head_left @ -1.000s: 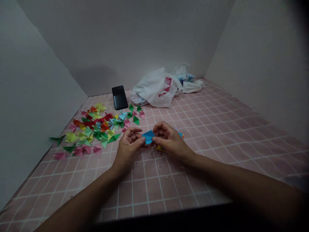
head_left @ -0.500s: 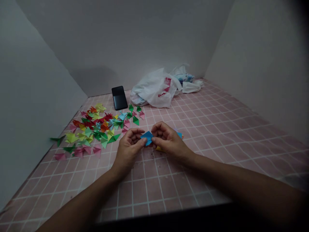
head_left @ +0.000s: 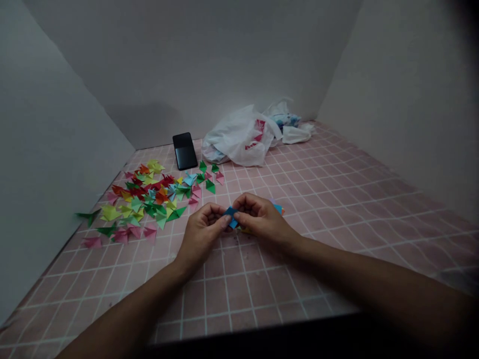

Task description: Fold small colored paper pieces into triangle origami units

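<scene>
A small folded piece of blue origami paper (head_left: pixel 231 214) is pinched between my two hands, just above the tablecloth. My left hand (head_left: pixel 205 227) is closed on its left side, thumb in front and fingers behind. From the other side, my right hand (head_left: pixel 262 218) grips it with thumb and curled forefinger. Behind and under my right hand, more coloured paper (head_left: pixel 278 209) peeks out, blue, orange and yellow, mostly hidden. To the left lies a spread of folded paper cranes (head_left: pixel 149 197) in red, green, yellow, pink and light blue.
A black phone (head_left: pixel 184 151) leans near the back wall. Beside it a white plastic bag (head_left: pixel 239 137) with red print lies crumpled, with a blue-and-white packet (head_left: pixel 286 120) behind. A pink checked cloth (head_left: pixel 337 199) covers the table. Pale walls (head_left: pixel 224 55) stand on three sides.
My hands have drawn closer together around the blue paper. It now looks narrower and more covered by the fingers, and sits slightly further right.
</scene>
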Demonstrator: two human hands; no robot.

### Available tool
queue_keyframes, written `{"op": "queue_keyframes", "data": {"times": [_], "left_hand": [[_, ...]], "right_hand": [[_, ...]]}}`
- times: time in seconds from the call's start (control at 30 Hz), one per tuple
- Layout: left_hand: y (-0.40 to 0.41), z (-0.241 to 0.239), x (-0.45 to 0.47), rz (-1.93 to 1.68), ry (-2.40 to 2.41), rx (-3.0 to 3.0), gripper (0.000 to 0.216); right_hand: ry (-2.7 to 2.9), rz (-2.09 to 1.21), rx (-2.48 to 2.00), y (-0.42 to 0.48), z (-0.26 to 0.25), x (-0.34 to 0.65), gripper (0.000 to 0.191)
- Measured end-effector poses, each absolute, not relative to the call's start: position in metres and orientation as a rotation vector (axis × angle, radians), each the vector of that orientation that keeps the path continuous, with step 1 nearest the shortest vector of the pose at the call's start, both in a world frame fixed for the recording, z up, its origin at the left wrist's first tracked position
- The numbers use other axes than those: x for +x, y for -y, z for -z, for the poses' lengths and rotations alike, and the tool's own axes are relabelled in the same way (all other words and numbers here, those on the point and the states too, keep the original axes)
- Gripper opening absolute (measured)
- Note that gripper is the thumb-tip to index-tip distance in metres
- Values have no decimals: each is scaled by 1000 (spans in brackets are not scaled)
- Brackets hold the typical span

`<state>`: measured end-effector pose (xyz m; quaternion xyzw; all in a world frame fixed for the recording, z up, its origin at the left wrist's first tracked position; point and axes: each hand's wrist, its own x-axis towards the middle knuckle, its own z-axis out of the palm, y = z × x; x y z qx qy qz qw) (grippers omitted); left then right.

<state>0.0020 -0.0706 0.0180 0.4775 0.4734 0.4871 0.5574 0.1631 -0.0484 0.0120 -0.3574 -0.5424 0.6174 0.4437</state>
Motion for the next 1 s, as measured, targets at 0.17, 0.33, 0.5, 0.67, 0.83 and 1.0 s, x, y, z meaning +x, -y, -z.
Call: {"op": "queue_keyframes", "data": {"times": [0.17, 0.33, 0.5, 0.67, 0.83, 1.0], "left_hand": [[70, -15, 1, -1121, -1102, 1120, 21], [70, -11, 0, -1118, -1053, 1074, 22], [69, -8, 0, -1109, -1045, 1028, 22], [70, -11, 1, -1134, -1001, 954, 23], [70, -14, 2, -1156, -975, 905, 19], [70, -13, 2, -1154, -971, 892, 20]], "right_hand": [[1312, -1536, -887, 50, -13, 163, 13], [1303, -1579, -912, 49, -14, 163, 12], [1321, -1576, -897, 50, -15, 164, 13], [1335, -1558, -891, 50, -19, 166, 8], [1376, -1517, -866, 50, -22, 169, 5], [1411, -1466, -881, 49, -22, 169, 3]]}}
